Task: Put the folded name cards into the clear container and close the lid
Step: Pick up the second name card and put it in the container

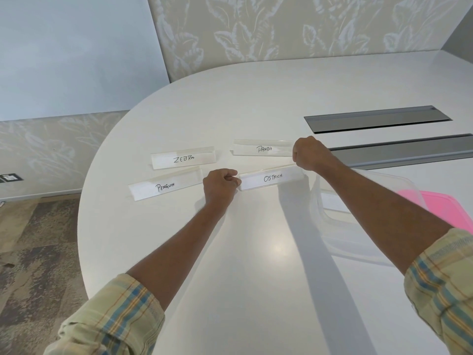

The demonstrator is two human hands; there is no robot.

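Hands are gripping the OSTRICH card (272, 178) at its ends: left hand (221, 185) pinching one end, right hand (308, 152) closed on the other. ZEBRA card (183, 158), PANDA card (263, 148) and PENGUIN card (165, 186) are lying on the table (256, 252), the clear container (358, 216) sitting just right under the forearm.

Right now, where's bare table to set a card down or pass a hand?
Free: the near table between both forearms, and the far side beyond the ZEBRA card and PANDA card. Crowded: the PENGUIN card, the OSTRICH card gripped by left hand and right hand, plus clear container under the right forearm.
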